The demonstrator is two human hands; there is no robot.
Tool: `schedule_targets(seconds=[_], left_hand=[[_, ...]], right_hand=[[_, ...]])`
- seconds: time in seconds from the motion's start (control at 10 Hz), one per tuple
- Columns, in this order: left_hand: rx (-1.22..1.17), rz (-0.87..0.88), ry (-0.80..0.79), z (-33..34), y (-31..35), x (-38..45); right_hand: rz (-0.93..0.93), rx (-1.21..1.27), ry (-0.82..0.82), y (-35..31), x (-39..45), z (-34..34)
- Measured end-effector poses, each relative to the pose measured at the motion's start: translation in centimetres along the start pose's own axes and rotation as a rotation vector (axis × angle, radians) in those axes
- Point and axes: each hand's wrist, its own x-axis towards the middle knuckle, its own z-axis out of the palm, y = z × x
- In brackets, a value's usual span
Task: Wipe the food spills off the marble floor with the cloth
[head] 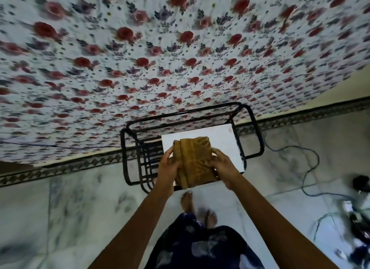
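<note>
A folded mustard-yellow cloth (195,160) is held in front of me over a small black metal-frame table with a white top (224,138). My left hand (168,166) grips the cloth's left edge, thumb on top. My right hand (224,166) grips its right edge, fingers curled under it. The white, grey-veined marble floor (70,208) spreads below. No food spill can be made out on it in this blurred frame.
A bed with a white sheet printed with red roses (160,58) fills the upper half. A patterned dark border strip (60,169) runs along the floor by it. Cables (308,168) and dark devices (360,183) lie at the right. My bare feet (200,208) stand below the table.
</note>
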Motion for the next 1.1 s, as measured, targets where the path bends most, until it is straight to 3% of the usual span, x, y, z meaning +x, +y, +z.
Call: schedule_targets(seconds=[0.3,0.5,0.8,0.9,1.0,1.1], left_hand=[[0.066,0.013,0.089,3.8,-8.1,14.9],[0.133,0.038,0.087,5.0,-11.7,20.1],[0.453,0.09,0.217,5.2,-14.1,22.4],[0.537,0.028,0.264,5.1,-13.8,22.3],[0.462,-0.02,0.289,4.9,-12.8,20.8],[0.516,0.09,0.254,4.7,-10.7,17.5]], right_hand=[[-0.002,-0.214,0.024,6.2,16.1,-2.9],[-0.027,-0.421,-0.013,9.3,21.9,-5.0],[-0.18,-0.723,0.112,11.7,24.3,-4.5],[-0.142,-0.818,0.12,11.4,23.4,-4.1],[-0.146,-0.74,0.09,10.2,21.3,-4.4],[-0.2,-0.552,0.098,7.3,17.4,-4.7]])
